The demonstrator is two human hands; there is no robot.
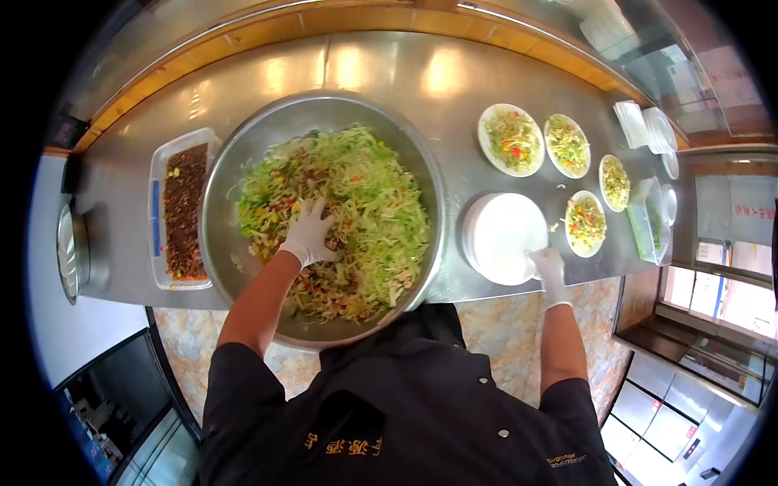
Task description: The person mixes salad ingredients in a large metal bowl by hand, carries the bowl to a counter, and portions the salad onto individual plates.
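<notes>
Shredded salad (385, 194) is held in the bowl (222, 223), the fingers of the left hand (309, 236) spread apart in it. Right of the bowl, the plate stack (506, 235) is touched by the right hand (550, 273); finger grip cannot be told. Salad could be spilled by overfilled handfuls. Beyond the bowl, the metal counter (397, 69) is edged with wooden trim (356, 22).

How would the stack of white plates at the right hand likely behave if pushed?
The stack of white plates would probably slide rather than tip, being broad and low on a smooth metal counter. Upper plates might slip over lower ones, since their surfaces look smooth. With several piled up, it may feel heavier than a single plate.
</notes>
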